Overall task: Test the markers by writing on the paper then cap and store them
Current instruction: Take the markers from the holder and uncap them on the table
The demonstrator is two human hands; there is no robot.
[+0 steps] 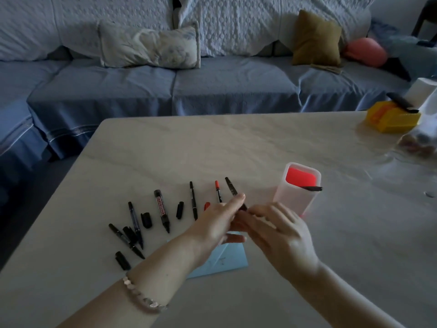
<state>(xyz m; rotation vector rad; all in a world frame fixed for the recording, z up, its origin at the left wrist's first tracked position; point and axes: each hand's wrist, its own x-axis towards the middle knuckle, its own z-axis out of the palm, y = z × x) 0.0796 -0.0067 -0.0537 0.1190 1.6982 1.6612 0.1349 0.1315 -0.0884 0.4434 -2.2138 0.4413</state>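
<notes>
Right over the light blue sheet of paper (228,258), both hands meet mid-table. The left hand (218,223) comes in from 7 o'clock, back of the hand up, with the index finger (237,202) stretched straight out toward 1 o'clock and the thumb sticking out well apart from it. That index lies along a thin black marker (231,188) whose far end points to 11 o'clock. Honestly can't tell if the rest of that hand's fingers are wrapped round it, they're hidden. The right hand (281,233) reaches in from 5 o'clock, palm down, fingers held close together and slightly curved, tips pinching the marker's near end just beside the left fingertip. A beaded bracelet (142,297) sits on the left forearm. At 1 o'clock from the hands is a tall translucent plastic pot with a red bottom (287,200), with another black marker (312,188) leaning across its rim. Fanned out toward 9 o'clock on the pale marble-look table (212,143) are an uncapped red pen (218,191), a red cap (207,205), a slim black pen (193,201), a fat whiteboard marker (162,210) and a few more black pens and loose caps. A yellow box (392,118) sits way off at 2 o'clock.
</notes>
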